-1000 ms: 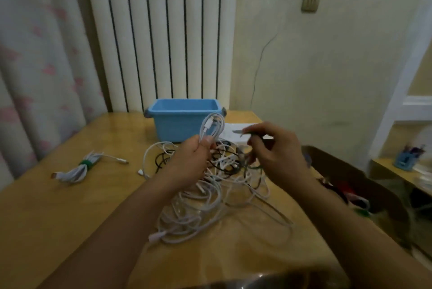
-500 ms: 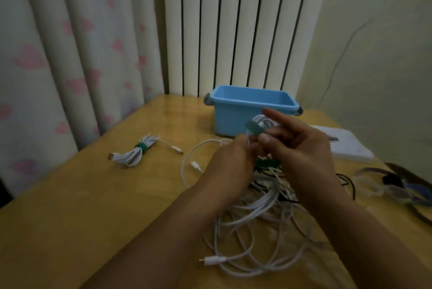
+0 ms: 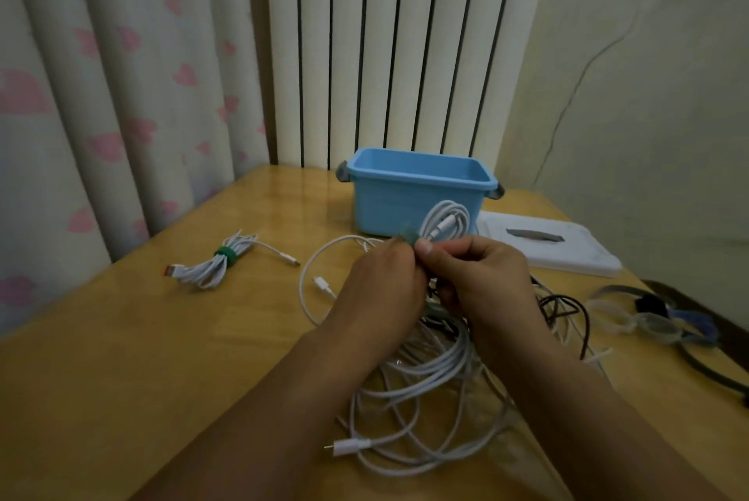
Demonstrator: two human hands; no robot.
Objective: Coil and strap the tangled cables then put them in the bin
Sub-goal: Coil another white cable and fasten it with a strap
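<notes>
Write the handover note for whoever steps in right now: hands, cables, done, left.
Left hand: grips the coiled white cable held above the table.
Right hand: pinches the green strap at that coil.
Done: one strapped cable bundle lies on the table, left of the blue bin, not yet inside.
Left: close this strap, untangle and coil the cable pile under the hands, then put every bundle in the bin. The bin's floor is hidden.

I see the wooden tabletop (image 3: 121, 358) carrying a blue bin (image 3: 417, 196), strapped cable (image 3: 219, 263), tangled cables (image 3: 429, 387), white board (image 3: 567, 253) and goggles (image 3: 648, 322).
</notes>
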